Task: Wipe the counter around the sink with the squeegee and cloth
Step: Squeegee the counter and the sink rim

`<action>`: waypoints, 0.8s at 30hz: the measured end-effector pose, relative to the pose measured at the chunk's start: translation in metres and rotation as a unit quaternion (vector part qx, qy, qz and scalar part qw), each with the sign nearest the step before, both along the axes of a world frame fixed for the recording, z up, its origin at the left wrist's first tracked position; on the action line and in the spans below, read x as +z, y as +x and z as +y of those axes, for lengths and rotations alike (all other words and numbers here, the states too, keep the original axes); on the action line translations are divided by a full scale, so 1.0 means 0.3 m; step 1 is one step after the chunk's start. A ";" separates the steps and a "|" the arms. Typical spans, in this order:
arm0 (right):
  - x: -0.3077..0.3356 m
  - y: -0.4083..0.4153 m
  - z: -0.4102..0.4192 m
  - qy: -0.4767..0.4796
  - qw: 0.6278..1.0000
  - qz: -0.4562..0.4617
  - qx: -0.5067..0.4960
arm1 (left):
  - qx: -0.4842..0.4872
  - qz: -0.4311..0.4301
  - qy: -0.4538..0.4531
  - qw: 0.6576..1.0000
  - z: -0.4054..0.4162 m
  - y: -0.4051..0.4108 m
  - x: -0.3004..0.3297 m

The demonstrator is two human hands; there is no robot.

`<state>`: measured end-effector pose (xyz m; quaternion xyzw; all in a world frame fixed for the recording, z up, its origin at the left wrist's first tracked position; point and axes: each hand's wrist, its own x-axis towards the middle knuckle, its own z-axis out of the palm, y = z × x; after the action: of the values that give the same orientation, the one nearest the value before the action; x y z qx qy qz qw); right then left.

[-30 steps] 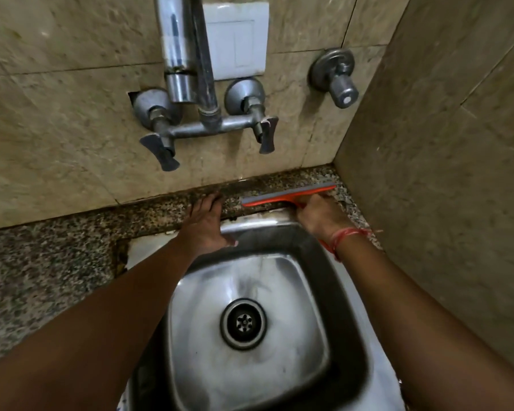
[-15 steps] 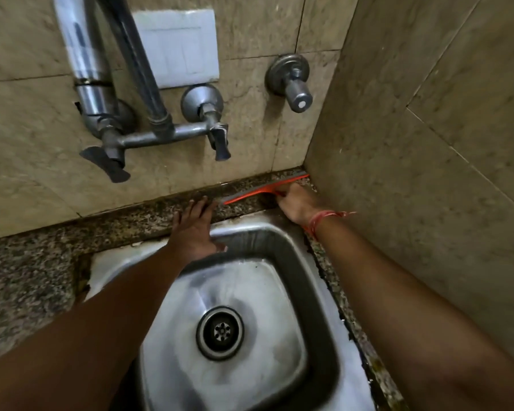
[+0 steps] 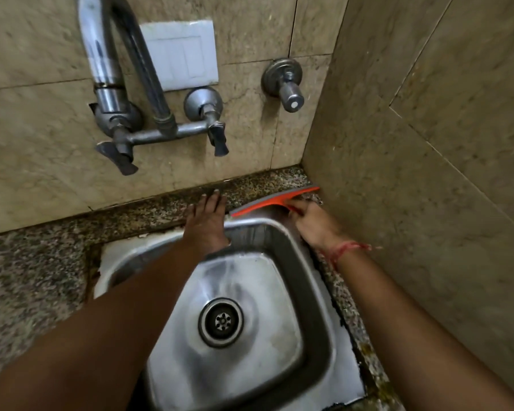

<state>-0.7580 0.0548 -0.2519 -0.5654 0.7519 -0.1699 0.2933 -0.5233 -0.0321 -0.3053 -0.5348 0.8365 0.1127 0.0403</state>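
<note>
Two hands were at the back of the sink (image 3: 333, 348). Half a second before, the squeegee (image 3: 272, 202) had been pushed up against the back wall, tight in the corner; by this moment the right hand (image 3: 313, 225) had drawn it back toward the sink rim, so a strip of the speckled surface (image 3: 258, 185) behind the blade lay uncovered. I took that for one pull stroke across the back ledge, with more of the surface yet to wipe. The right fingers were clamped on the squeegee's handle, which was mostly hidden under them. The left hand (image 3: 207, 222) rested flat just beside the blade's left end, fingers spread, holding nothing. The squeegee had an orange body with a grey rubber edge, its right tip near the side wall. No cloth was in sight.
</note>
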 end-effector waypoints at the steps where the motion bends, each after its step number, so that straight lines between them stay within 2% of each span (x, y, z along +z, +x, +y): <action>1: -0.013 0.004 -0.021 0.012 1.000 0.013 0.017 | -0.003 0.000 0.003 1.000 0.010 -0.008 -0.005; 3: -0.040 0.005 -0.012 0.020 0.998 0.047 0.040 | -0.011 -0.003 0.015 1.000 0.021 -0.013 -0.009; 6: -0.054 -0.001 0.107 0.037 0.998 0.036 0.033 | -0.011 0.001 0.033 0.999 0.026 0.006 -0.007; 11: -0.027 -0.007 0.308 0.048 0.993 0.095 0.042 | 0.019 0.007 -0.003 1.000 0.083 0.015 -0.005; 15: 0.003 -0.006 0.252 -0.006 0.998 0.060 -0.010 | 0.023 0.005 0.033 0.999 0.156 -0.010 -0.011; 19: -0.031 0.020 0.196 0.031 0.995 0.090 0.018 | 0.041 0.025 0.039 0.998 0.206 -0.023 0.000; 24: -0.032 0.033 0.403 0.049 0.998 0.035 -0.002 | 0.047 0.096 0.044 0.993 0.319 -0.019 0.013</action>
<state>-0.7482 0.1756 -0.2616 -0.5543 0.7705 -0.1133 0.2938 -0.5292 0.0637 -0.3014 -0.5578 0.8047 0.2022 -0.0222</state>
